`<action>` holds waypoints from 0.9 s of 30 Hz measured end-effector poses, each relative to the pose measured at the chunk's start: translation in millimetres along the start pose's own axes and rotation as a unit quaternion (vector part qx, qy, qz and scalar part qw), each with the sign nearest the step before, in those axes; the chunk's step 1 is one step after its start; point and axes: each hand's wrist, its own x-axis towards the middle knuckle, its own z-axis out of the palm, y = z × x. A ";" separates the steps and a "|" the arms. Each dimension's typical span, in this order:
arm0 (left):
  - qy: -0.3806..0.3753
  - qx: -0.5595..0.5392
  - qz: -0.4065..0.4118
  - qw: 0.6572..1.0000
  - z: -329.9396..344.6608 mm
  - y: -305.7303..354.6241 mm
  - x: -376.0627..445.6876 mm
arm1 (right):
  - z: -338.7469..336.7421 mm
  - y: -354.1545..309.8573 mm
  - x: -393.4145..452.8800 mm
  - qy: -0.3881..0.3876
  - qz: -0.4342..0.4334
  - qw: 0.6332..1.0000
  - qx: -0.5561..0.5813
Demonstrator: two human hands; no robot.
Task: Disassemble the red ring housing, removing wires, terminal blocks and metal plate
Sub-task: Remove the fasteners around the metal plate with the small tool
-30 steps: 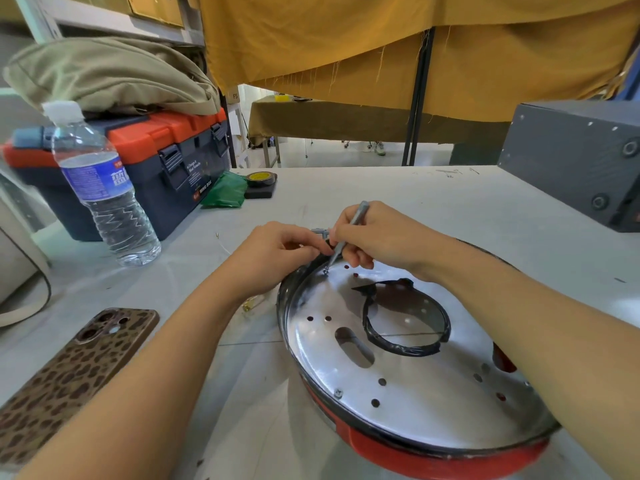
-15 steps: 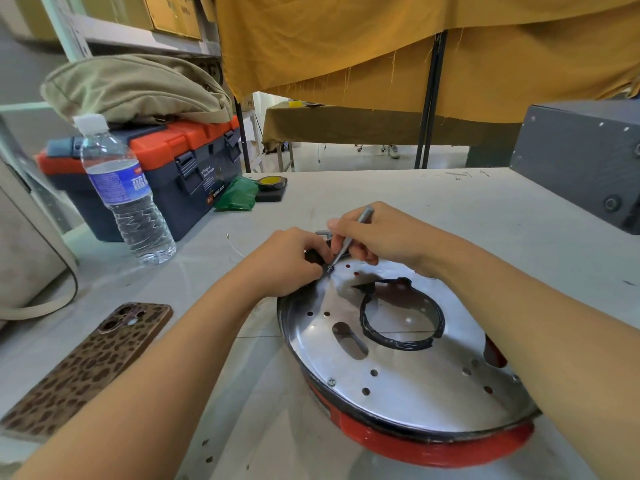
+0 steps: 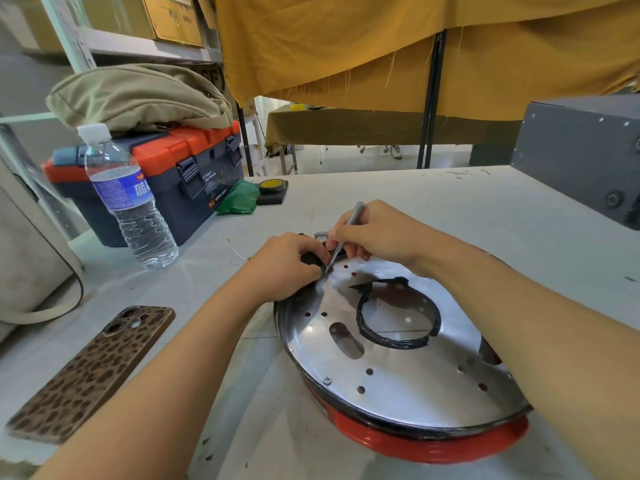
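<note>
The red ring housing point(image 3: 433, 445) lies flat on the white table, capped by a shiny round metal plate point(image 3: 398, 375) with several holes and a black-taped central opening. My right hand point(image 3: 374, 233) pinches a thin grey screwdriver point(image 3: 348, 226), its tip down at the plate's far-left edge. My left hand point(image 3: 284, 261) curls round the housing's black far rim right beside that tip. A small grey part point(image 3: 320, 234) peeks out behind my hands. A screw point(image 3: 327, 380) sits at the plate's near-left edge.
A leopard-print phone point(image 3: 93, 372) lies at the near left. A water bottle point(image 3: 128, 199) stands before an orange-and-blue toolbox point(image 3: 194, 168) with a khaki bag on top. Green cloth and a tape roll point(image 3: 272, 185) lie behind my hands. A grey box point(image 3: 581, 154) sits far right.
My view has shifted slightly. Both hands stay at the plate's far-left edge, with the screwdriver tip held at the same spot.
</note>
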 end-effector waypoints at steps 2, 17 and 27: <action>0.002 -0.002 -0.001 1.000 0.2 -0.7 0.0 | -0.3 0.0 -0.3 -0.001 0.005 1.000 -0.003; 0.007 0.023 0.018 1.000 1.7 -3.2 3.7 | 0.5 0.8 1.8 -0.014 0.002 1.000 0.009; 0.035 -0.001 0.041 0.999 3.1 -2.5 2.8 | -1.6 -2.6 1.4 0.024 -0.003 0.999 0.023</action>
